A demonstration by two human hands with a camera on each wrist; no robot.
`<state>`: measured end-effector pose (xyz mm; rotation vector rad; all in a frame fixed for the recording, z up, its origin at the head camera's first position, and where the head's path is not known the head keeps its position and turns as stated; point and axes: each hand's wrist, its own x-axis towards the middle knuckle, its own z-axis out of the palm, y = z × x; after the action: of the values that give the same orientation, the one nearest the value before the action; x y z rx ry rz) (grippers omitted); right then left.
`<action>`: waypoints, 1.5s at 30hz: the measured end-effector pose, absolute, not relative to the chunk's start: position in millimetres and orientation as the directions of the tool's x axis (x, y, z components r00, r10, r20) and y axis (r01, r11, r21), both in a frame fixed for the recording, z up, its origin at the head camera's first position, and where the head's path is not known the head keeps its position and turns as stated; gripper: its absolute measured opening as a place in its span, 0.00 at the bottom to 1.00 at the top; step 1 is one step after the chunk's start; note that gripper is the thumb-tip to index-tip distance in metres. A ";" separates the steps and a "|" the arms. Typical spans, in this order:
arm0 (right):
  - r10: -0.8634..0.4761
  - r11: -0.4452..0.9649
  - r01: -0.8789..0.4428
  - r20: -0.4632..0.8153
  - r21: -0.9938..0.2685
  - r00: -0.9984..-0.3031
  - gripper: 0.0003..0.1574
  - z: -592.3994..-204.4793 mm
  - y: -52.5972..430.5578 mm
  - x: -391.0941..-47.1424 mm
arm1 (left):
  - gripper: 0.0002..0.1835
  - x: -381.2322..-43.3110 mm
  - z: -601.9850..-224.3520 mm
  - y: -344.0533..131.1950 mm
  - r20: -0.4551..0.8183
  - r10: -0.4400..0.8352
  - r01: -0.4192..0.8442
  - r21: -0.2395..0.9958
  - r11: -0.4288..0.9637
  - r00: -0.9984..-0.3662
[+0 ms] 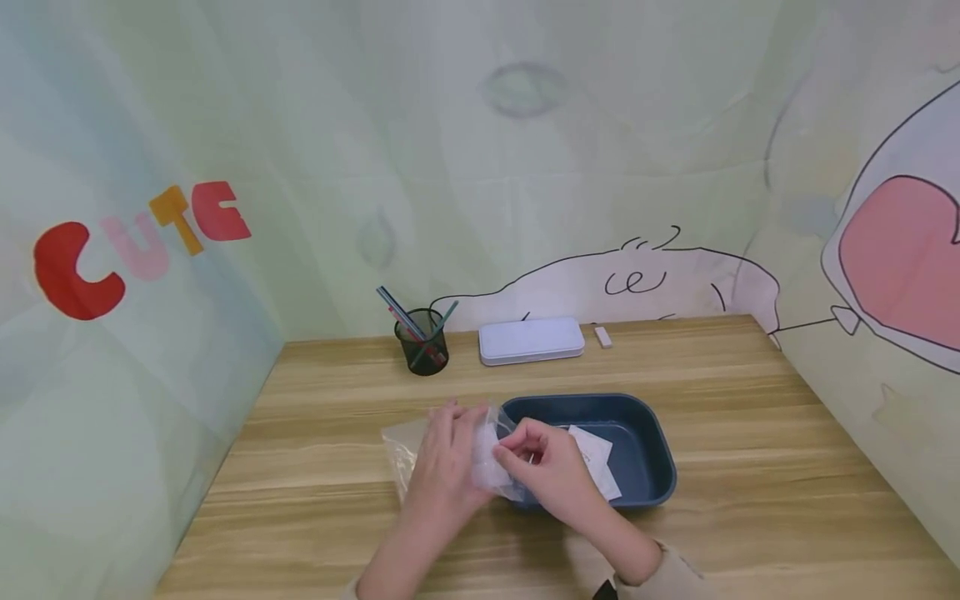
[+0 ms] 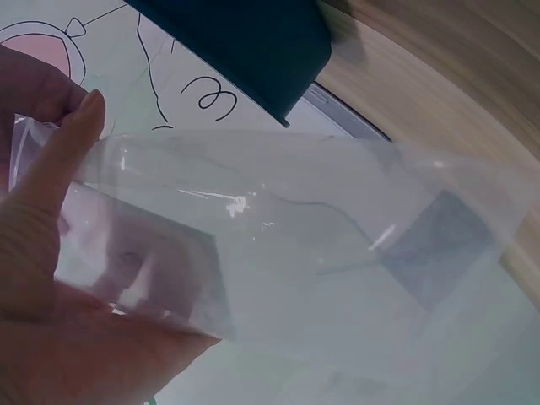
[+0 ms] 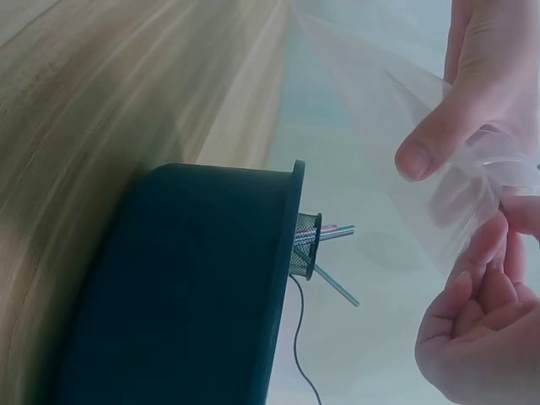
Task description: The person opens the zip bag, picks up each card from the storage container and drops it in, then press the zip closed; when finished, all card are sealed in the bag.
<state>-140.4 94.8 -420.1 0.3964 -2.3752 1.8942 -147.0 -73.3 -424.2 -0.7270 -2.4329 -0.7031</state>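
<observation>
A clear plastic bag is held above the table, beside the left end of a dark blue tray. My left hand grips the bag between thumb and fingers near its mouth. In the left wrist view, the bag stretches away from the hand, and a pale square packet shows near the fingers. My right hand pinches at the bag's right end with thumb and forefinger. What lies between those fingertips is partly hidden. White square packets lie in the tray.
A black mesh pen cup with several pens or pencils stands at the back left. Right of it lies a white flat case, then a small white eraser-like block. Printed curtains rise behind the wooden table.
</observation>
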 end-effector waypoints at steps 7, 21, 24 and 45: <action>-0.197 0.217 -0.237 0.195 -0.947 -0.961 0.03 -423.0 91.5 -142.1 | 0.47 -145.6 -422.7 -68.7 0.576 0.373 0.617 0.311 0.723 -0.728; -0.237 0.349 -0.325 0.253 -0.879 -0.938 0.05 -428.0 90.9 -141.0 | 0.47 -145.3 -429.7 -63.4 0.673 0.392 0.685 0.237 0.689 -0.628; -0.255 0.383 -0.351 0.268 -0.855 -0.929 0.01 -429.9 91.8 -141.3 | 0.45 -145.2 -430.4 -63.0 0.673 0.391 0.684 0.235 0.691 -0.627; -0.073 0.768 -0.107 0.080 -0.632 -0.994 0.21 -436.3 179.3 -171.1 | 0.52 -157.2 -417.2 -93.7 0.525 0.258 0.506 0.407 0.761 -0.811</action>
<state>-171.1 179.3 -436.3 0.1483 -2.9060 1.0430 -157.2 -93.7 -417.2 -0.5782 -2.5132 -0.7596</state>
